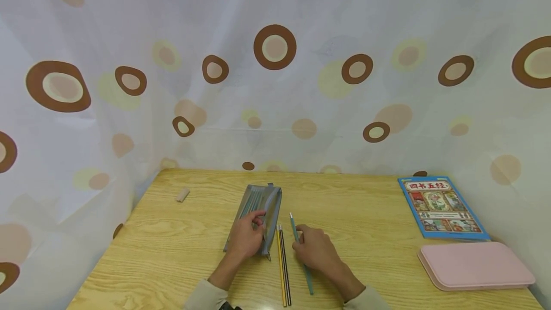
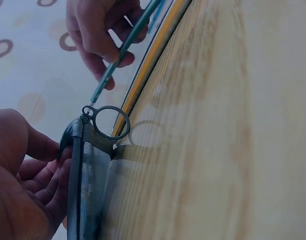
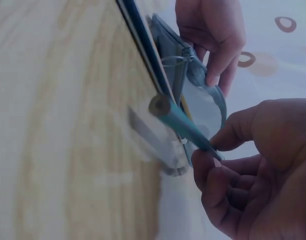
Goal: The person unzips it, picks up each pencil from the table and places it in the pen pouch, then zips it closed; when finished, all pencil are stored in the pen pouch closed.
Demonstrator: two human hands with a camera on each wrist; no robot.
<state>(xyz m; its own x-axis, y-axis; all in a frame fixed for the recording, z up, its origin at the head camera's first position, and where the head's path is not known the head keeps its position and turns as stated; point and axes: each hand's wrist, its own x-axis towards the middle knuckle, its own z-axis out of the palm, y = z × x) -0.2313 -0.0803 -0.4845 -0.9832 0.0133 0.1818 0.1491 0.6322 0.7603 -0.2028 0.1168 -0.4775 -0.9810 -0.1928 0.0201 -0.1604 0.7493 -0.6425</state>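
Observation:
A grey mesh pencil case (image 1: pixel 258 197) lies on the wooden table, with several slim teal pencils showing through it. My left hand (image 1: pixel 247 236) pinches the case's edge between thumb and fingers. A zipper pull ring (image 2: pixel 129 125) hangs from its near end. To the right, my right hand (image 1: pixel 318 250) holds a teal pencil (image 1: pixel 309 281) between thumb and fingers, its tip pointing away from me. The pencil's flat end (image 3: pixel 159 105) faces the right wrist camera. Between the hands, a yellow pencil (image 1: pixel 282 271) and dark pencils (image 1: pixel 287 276) lie side by side on the table.
A small beige block (image 1: pixel 182 195), perhaps an eraser, lies at the far left. On the right are a blue-bordered picture book (image 1: pixel 443 214) and a pink case (image 1: pixel 478 264). A white sheet with brown rings (image 1: pixel 275 147) hangs behind the table (image 1: pixel 353 200).

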